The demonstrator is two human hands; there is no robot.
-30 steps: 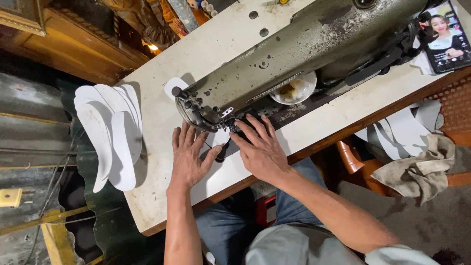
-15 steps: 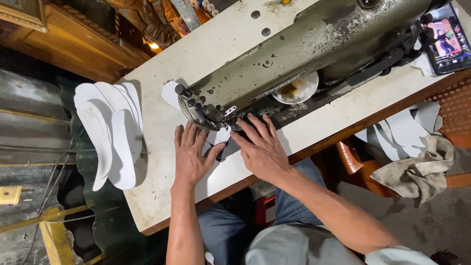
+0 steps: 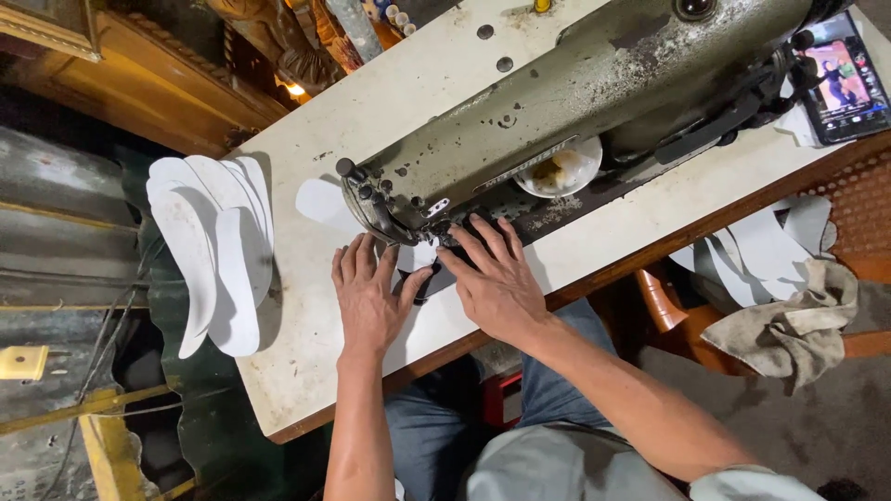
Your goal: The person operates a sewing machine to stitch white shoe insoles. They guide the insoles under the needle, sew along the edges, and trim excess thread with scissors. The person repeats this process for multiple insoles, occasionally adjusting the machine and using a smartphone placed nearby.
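Observation:
A worn grey-green sewing machine point(image 3: 575, 102) lies across a white table point(image 3: 306, 315). Both my hands rest flat on a white piece of material point(image 3: 419, 258) under the machine's needle end. My left hand point(image 3: 368, 297) presses down with fingers spread, just left of the needle. My right hand point(image 3: 492, 278) lies beside it, fingertips reaching up to the foot of the machine. A part of the white piece point(image 3: 320, 202) sticks out beyond the machine's head.
A stack of white curved cut pieces point(image 3: 213, 250) hangs over the table's left edge. A small white dish point(image 3: 559, 169) sits beside the machine. A phone point(image 3: 840, 79) with a lit screen lies at the far right. More white pieces point(image 3: 756, 250) and a rag point(image 3: 789, 325) lie below right.
Both hands have stayed on the white piece by the needle, shifting only slightly. The view has drifted a little.

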